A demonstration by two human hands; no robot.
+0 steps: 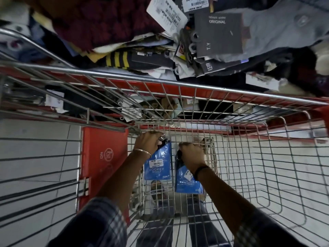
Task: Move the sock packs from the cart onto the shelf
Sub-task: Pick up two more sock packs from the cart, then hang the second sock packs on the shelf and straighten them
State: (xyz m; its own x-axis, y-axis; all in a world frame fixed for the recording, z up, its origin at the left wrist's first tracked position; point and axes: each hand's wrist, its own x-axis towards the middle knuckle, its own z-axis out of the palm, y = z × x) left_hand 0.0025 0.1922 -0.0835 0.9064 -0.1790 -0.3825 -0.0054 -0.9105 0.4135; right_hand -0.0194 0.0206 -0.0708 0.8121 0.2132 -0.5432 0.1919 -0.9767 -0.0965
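- My left hand is down in the wire cart, fingers closed round the dark top of one blue sock pack; its card reads "JOCKEY" and carries a white price sticker.
- My right hand grips a second blue pack, also marked "JOCKEY", just beside the first.
- Two packs in all, both inside the cart.
- Beyond the cart, the red-edged shelf is heaped with socks and tags; one dark card says "ORIGINAL".
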